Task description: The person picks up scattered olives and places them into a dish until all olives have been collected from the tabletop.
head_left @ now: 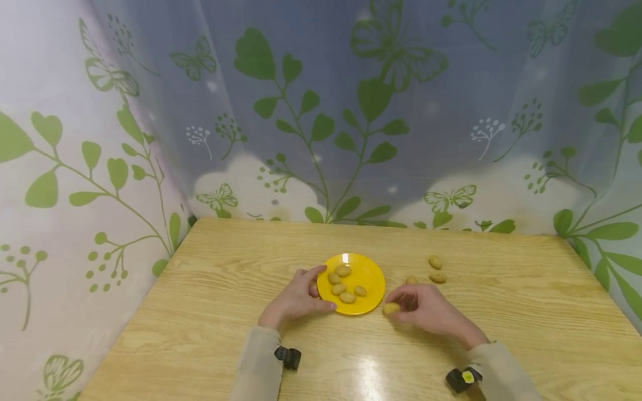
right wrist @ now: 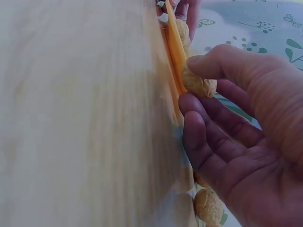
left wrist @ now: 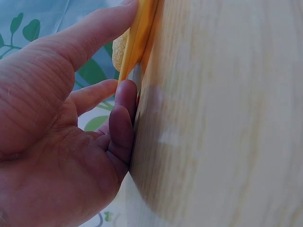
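A yellow plate (head_left: 373, 278) lies on the table with several tan, oval walnuts (head_left: 347, 297) on its left and middle part. My left hand (head_left: 296, 298) holds the plate by its left rim, thumb at the near side and forefinger at the far side. In the left wrist view, other fingers of that hand curl against the plate's edge (left wrist: 137, 38). Just right of the plate, my right hand (head_left: 428, 309) pinches a wrinkled walnut (right wrist: 199, 84) between thumb and fingers. A loose walnut (head_left: 411, 280) shows partly behind the right hand.
Two more walnuts (head_left: 435, 262) lie on the table farther back, right of the plate. The wooden table (head_left: 200, 312) ends at a patterned curtain (head_left: 311, 167) with leaves and butterflies. Each wrist wears a small black camera (head_left: 288, 357).
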A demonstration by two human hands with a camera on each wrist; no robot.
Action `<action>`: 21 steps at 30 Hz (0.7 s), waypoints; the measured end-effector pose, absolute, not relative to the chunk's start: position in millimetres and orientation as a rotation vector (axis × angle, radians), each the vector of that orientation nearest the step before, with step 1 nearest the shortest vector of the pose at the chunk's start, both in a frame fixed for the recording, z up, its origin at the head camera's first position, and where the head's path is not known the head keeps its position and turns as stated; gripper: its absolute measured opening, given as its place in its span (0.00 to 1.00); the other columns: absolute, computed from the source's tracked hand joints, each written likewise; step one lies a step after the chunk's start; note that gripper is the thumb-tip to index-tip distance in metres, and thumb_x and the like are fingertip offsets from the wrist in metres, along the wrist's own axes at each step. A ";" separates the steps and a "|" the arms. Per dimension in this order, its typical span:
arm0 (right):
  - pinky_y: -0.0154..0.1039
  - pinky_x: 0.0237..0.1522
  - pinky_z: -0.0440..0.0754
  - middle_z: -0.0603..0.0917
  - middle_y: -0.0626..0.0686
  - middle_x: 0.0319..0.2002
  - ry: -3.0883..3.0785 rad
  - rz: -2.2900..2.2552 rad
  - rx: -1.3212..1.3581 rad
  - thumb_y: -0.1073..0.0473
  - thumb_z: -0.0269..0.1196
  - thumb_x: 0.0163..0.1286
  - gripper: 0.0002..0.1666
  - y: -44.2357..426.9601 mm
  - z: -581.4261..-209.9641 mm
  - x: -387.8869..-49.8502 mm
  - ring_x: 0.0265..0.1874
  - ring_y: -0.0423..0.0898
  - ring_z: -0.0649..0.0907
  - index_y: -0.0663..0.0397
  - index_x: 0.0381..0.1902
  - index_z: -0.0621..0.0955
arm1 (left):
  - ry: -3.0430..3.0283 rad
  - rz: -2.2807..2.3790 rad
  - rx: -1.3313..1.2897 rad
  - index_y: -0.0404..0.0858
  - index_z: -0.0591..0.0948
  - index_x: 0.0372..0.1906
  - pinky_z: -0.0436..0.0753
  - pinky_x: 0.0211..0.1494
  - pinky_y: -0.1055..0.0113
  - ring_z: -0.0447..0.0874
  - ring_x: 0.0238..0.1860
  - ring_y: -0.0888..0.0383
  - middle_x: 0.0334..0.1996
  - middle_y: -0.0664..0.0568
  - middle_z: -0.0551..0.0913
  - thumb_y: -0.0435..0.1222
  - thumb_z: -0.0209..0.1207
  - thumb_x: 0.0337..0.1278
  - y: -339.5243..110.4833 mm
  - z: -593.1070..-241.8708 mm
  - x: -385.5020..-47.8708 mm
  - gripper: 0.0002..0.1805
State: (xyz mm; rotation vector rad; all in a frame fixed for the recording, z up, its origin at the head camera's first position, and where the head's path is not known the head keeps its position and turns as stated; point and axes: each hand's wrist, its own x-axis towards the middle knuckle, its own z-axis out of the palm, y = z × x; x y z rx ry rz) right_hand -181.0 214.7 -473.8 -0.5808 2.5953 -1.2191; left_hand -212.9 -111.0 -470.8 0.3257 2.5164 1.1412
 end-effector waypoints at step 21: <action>0.35 0.40 0.84 0.89 0.50 0.46 2.739 -1.358 -0.534 0.57 0.73 0.64 0.15 190.7 -470.0 -209.2 0.39 0.42 0.85 0.45 0.49 0.88 | 2.533 1.118 0.324 0.52 0.63 0.79 0.71 0.46 0.61 0.71 0.43 0.56 0.52 0.48 0.69 0.50 0.76 0.51 -111.0 -470.2 -212.0 0.51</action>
